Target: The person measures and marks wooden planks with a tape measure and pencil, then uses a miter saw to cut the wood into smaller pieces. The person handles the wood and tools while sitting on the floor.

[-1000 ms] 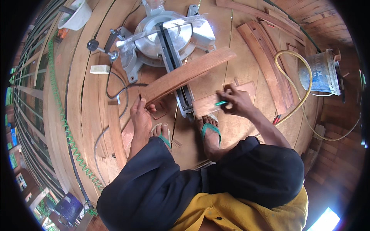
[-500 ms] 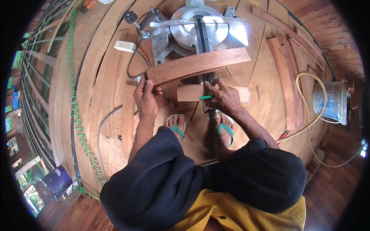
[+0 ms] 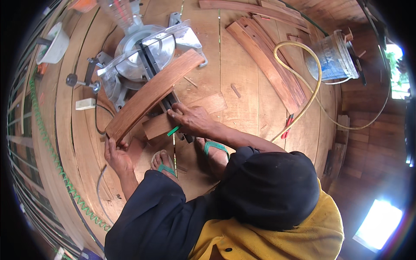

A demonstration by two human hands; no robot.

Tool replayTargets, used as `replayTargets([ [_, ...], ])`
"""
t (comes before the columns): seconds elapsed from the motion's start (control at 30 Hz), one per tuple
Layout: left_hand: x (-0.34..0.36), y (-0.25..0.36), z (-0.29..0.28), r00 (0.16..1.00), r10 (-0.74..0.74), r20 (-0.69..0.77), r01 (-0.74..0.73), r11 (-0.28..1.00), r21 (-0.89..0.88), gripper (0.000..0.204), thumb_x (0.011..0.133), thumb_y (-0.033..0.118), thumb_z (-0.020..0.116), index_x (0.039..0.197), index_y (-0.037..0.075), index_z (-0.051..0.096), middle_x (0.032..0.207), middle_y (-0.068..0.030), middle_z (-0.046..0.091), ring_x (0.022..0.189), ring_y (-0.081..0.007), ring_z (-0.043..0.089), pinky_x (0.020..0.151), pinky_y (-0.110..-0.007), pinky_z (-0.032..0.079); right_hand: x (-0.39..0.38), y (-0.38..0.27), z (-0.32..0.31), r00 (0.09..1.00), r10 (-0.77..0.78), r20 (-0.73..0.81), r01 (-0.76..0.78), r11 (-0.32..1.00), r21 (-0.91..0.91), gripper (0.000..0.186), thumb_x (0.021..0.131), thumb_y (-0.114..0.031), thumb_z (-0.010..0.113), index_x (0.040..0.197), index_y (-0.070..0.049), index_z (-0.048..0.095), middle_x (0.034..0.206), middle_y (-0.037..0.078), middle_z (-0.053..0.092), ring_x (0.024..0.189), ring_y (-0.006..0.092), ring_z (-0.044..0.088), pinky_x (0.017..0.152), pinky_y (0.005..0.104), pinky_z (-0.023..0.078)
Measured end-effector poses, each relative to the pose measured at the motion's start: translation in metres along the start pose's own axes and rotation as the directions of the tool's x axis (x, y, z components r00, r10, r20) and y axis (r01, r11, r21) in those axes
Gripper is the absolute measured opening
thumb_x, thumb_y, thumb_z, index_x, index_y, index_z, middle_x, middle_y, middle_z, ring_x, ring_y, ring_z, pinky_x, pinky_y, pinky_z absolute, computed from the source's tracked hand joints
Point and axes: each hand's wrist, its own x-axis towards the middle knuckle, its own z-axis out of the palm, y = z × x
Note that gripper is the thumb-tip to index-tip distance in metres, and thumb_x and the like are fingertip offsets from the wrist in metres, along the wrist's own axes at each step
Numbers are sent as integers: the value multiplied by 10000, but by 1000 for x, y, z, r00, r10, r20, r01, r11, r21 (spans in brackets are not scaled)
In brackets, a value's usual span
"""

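Observation:
A long reddish-brown wooden board [image 3: 151, 93] lies slantwise across the front arm of a miter saw [image 3: 145, 52]. My left hand [image 3: 119, 158] grips the board's near left end, thumb and fingers on either side of it. My right hand [image 3: 193, 119] is closed on a thin green pencil-like stick [image 3: 173, 131], its fingertips beside the saw's dark slotted arm. Beneath that hand is a shorter flat wood piece [image 3: 157, 126], part of it hidden. Further pieces under the long board show only in part.
Several planks [image 3: 264, 60] lie on the plank floor to the right. Beyond them stands a grey bucket [image 3: 331, 58] with a yellow hose [image 3: 320, 71] looping by it. Red-handled pliers [image 3: 287, 126] rest near the hose. A coiled green hose [image 3: 60, 167] runs along the left.
My view has swung to the right, so the saw and board sit further left and look more tilted. Both hands keep their hold on the board and the green stick.

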Motion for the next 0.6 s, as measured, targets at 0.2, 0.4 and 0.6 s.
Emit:
replayTargets([
  [0.2,3,0,-8,999,-23,-40,22,1000,-7,343,1036,248,694,1299,29,671,925,-55,687,760,-136,624,685,-296,502,3,5,4,1000,12,18,-11,1000,-16,734,828,-336,793,1472,-80,552,1332,143,581,919,337,727,695,449,594],
  [0.4,-13,21,-4,998,-35,-55,31,996,-81,298,1030,215,693,1249,14,667,1016,-88,705,812,-188,642,719,-335,502,-42,35,-102,920,-128,-370,213,957,199,863,647,-297,945,1408,-117,583,1338,152,620,944,374,724,766,444,593],
  [0.6,-19,16,1,998,-41,-57,29,980,-199,281,1023,190,703,1229,4,661,1063,-114,700,828,-208,638,734,-345,499,-83,67,-144,565,697,-440,435,201,878,301,979,-236,559,1193,-40,640,972,36,698,845,123,619,703,263,479],
])
